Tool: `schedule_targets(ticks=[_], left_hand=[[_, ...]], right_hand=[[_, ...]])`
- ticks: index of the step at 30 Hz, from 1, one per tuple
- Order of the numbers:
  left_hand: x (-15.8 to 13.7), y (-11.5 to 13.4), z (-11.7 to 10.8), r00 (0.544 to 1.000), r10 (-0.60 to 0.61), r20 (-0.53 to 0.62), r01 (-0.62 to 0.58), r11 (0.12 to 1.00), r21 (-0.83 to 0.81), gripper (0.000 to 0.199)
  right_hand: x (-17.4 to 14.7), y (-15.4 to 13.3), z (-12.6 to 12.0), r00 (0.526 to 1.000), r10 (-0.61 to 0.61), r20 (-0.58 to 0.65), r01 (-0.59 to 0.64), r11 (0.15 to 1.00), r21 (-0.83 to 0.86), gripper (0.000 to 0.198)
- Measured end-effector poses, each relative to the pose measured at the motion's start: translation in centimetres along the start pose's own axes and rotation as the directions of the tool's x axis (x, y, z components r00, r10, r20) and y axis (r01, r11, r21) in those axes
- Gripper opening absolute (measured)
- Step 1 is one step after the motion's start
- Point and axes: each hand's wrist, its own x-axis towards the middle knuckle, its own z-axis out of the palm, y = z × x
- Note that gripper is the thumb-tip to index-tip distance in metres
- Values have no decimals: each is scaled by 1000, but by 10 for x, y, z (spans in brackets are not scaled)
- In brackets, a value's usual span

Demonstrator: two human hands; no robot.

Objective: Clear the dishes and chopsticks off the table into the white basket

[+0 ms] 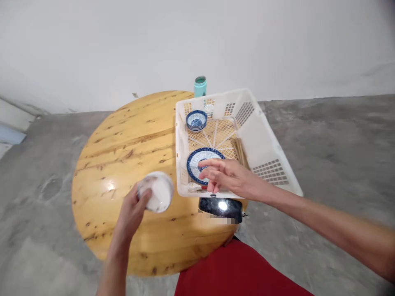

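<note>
My left hand (pixel 135 205) grips a white bowl (pixel 160 191) by its side, thumb over the rim, above the wooden table just left of the basket. My right hand (pixel 224 174) reaches over the near part of the white plastic basket (pixel 268 139), fingers stretched apart with nothing between them. Below those fingers lies a blue-and-white plate (pixel 194 164), partly hidden by the hand. A white spoon (pixel 194 187) with a red part lies by the basket's near wall. A stack of blue-patterned bowls (pixel 196 121) sits in the far left corner.
Several chopsticks (pixel 240 153) lie along the basket's right side. A turquoise bottle (pixel 200 87) stands behind the basket. In front of it, a black case (pixel 220 208) rests on the round wooden table (pixel 129 144). A white wall rises behind the table.
</note>
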Motion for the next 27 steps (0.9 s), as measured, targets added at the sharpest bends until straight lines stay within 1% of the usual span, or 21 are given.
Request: schedule_targets(ticks=[1, 3, 6, 8, 10, 12, 14, 15, 18, 21, 22, 24, 27], left_hand=[[7, 17, 12, 998, 53, 43, -53, 999, 5, 55], [23, 44, 39, 984, 99, 146, -94, 995, -38, 45], [47, 66, 82, 951, 137, 276, -117, 989, -90, 32], [60, 71, 108, 932, 156, 328, -134, 987, -87, 24], [72, 72, 131, 919, 164, 358, -157, 986, -49, 18], [81, 71, 151, 909, 162, 385, -183, 983, 20, 14], [90, 72, 168, 901, 143, 408, -204, 973, 108, 12], [94, 72, 176, 899, 132, 418, -213, 965, 155, 12], [104, 77, 194, 891, 112, 440, -246, 933, 262, 13], [112, 84, 206, 894, 145, 423, -282, 917, 282, 18], [115, 86, 208, 898, 161, 411, -290, 917, 275, 20], [120, 90, 213, 898, 184, 400, -302, 918, 257, 21], [129, 91, 219, 892, 171, 419, -281, 936, 214, 25]], right_hand=[[0, -4, 2, 1000, 14, 21, -15, 999, 37, 63], [1, -9, 0, 997, 55, 48, -59, 995, 85, 67], [2, -9, -12, 994, 102, 40, -106, 987, 119, 63], [2, -3, -23, 993, 119, -15, -116, 982, 148, 56], [5, 7, -33, 981, 161, -110, -137, 971, 195, 44], [10, 18, -42, 950, 232, -208, -178, 952, 249, 28], [17, 28, -49, 906, 306, -293, -222, 932, 288, 14], [21, 32, -52, 882, 337, -329, -240, 923, 301, 12], [32, 41, -61, 823, 402, -402, -279, 902, 331, 15], [42, 44, -73, 793, 425, -437, -291, 894, 341, 16], [45, 44, -77, 786, 425, -449, -290, 895, 340, 15], [51, 45, -86, 787, 409, -463, -269, 902, 338, 11], [61, 49, -97, 812, 354, -464, -194, 914, 357, 16]])
